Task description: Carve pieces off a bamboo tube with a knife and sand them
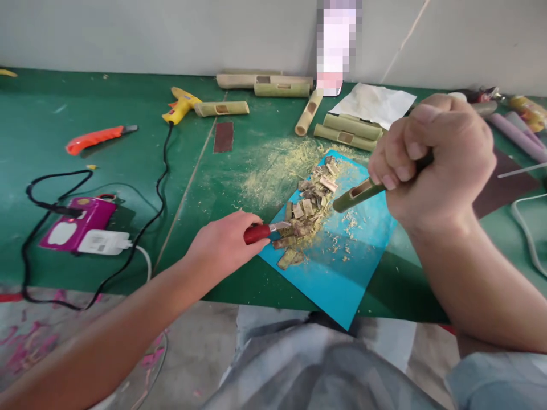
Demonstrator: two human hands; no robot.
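Observation:
My left hand (222, 242) is closed round a red-handled craft knife (257, 233), its blade pointing right over the left edge of a blue sheet (333, 285). Raised above that sheet's right side, my right hand (436, 154) makes a fist around a green bamboo tube (358, 195). The tube tilts down to the left, and a slot is cut in its side near the lower end. My fist hides its upper part. Bamboo chips (302, 209) and fine shavings lie in a heap on the sheet, below the blade and the tube.
Several slotted bamboo tubes (282, 89) lie along the back, by white paper (371, 105). At left are a yellow glue gun (182, 105), an orange utility knife (96, 139) and a purple power strip (79, 219) with trailing cords. Brown sandpaper (223, 137) lies mid-table.

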